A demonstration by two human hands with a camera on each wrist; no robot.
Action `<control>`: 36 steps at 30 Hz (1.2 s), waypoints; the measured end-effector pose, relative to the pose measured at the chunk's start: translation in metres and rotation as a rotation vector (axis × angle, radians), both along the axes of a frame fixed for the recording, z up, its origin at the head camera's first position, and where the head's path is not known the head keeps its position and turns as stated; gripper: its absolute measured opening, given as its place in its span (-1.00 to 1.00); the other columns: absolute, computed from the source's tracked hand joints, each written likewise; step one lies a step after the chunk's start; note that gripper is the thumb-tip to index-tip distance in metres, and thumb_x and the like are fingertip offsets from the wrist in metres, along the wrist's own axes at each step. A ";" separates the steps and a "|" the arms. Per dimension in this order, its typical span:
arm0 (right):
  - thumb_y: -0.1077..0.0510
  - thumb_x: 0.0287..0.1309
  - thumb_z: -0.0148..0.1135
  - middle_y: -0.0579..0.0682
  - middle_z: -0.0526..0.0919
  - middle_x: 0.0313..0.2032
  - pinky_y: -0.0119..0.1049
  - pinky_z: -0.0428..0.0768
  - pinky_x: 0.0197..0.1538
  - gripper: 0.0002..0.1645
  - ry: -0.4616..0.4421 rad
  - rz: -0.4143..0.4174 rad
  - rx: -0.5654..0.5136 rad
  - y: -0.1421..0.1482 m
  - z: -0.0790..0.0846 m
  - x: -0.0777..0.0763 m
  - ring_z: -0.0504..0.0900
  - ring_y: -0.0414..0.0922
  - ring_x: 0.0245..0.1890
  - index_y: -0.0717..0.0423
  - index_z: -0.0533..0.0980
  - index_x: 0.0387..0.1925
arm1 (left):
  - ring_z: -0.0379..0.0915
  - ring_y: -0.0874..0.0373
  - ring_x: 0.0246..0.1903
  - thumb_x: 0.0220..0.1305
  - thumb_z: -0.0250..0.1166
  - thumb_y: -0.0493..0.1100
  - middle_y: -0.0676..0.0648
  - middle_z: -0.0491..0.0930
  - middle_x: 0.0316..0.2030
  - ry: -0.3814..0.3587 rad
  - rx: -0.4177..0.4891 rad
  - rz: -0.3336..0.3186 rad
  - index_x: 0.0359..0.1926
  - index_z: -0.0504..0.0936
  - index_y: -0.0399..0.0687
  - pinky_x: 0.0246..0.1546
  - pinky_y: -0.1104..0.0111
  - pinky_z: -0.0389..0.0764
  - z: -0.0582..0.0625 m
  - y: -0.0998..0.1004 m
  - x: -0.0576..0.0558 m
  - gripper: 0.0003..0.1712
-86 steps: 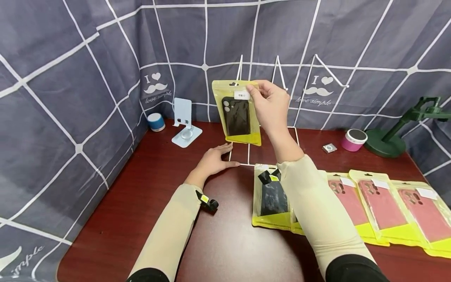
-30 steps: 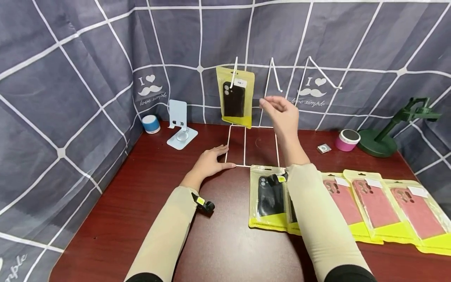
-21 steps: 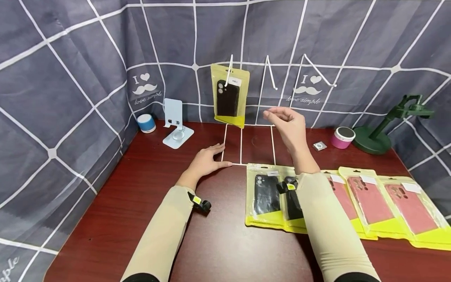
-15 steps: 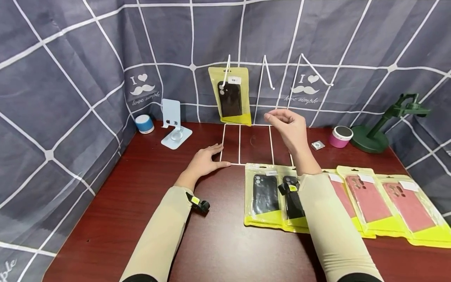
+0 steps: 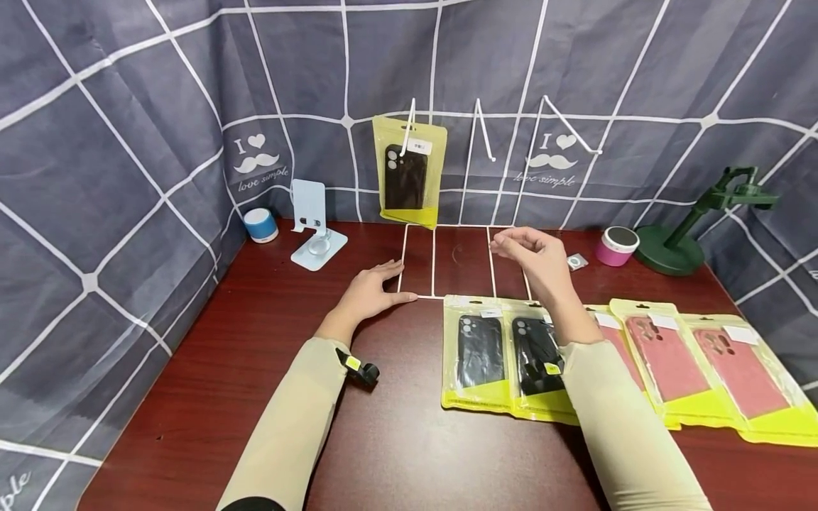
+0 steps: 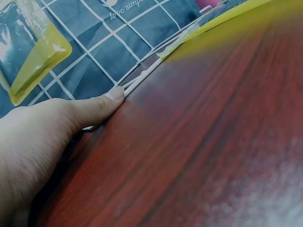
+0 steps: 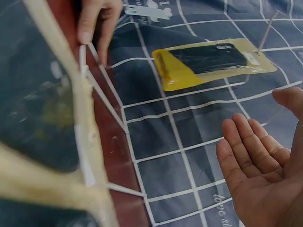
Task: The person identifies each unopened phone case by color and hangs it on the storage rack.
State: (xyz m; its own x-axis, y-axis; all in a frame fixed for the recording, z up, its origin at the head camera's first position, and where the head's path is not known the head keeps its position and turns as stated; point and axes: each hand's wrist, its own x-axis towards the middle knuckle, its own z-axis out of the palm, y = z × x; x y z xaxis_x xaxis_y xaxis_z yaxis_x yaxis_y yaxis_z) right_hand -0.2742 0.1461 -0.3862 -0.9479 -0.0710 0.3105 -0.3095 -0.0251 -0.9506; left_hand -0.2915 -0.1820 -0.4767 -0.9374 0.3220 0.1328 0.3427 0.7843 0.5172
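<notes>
From the head view we look down on a table (image 5: 192,397) with a white rack (image 5: 491,262) at its far edge. A bag (image 5: 409,174) with a black case (image 5: 405,186) hangs from the rack's left hook (image 5: 407,129), above that edge. The left hand (image 5: 371,291) rests at the near left corner of the rack's base, fingers straight, thumb spread from them. The right hand (image 5: 543,266) is held above the base's right side, fingers bent. In a row toward the table's right edge we see 2 black-case bags (image 5: 481,355), then 3 pink-case bags (image 5: 674,362), partly covered by the right sleeve (image 5: 620,419). Near the far left corner stand a blue speaker (image 5: 260,226) and a phone stand (image 5: 309,206); near the far right, a pink speaker (image 5: 617,246) and a green stand (image 5: 671,252).

From the left wrist we see the thumb touching the base's wire; the other fingers are hidden here. The hanging bag's yellow corner shows beyond.

From the right wrist we see the palm, 4 fingers slightly bent, thumb well apart from them. The bag hangs near the hand, not touching it.
</notes>
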 end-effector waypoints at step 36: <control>0.20 0.27 0.33 0.00 0.57 -0.17 0.01 0.49 -0.03 -0.92 0.179 0.121 0.867 0.032 -0.079 0.017 0.52 0.05 -0.08 0.05 0.61 -0.20 | 0.11 0.09 0.48 0.05 0.26 0.59 -0.01 0.29 0.46 -0.011 -0.012 -0.004 0.48 0.35 0.11 0.44 0.07 0.19 0.000 -0.001 -0.002 0.10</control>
State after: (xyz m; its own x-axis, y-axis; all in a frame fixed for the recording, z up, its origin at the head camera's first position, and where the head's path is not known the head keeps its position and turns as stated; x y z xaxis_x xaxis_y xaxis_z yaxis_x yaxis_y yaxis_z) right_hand -0.2573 0.1777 -0.4647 -0.8613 -0.4458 0.2436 -0.4967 0.6380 -0.5885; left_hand -0.2930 -0.1832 -0.4764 -0.9375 0.3272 0.1185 0.3401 0.7892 0.5114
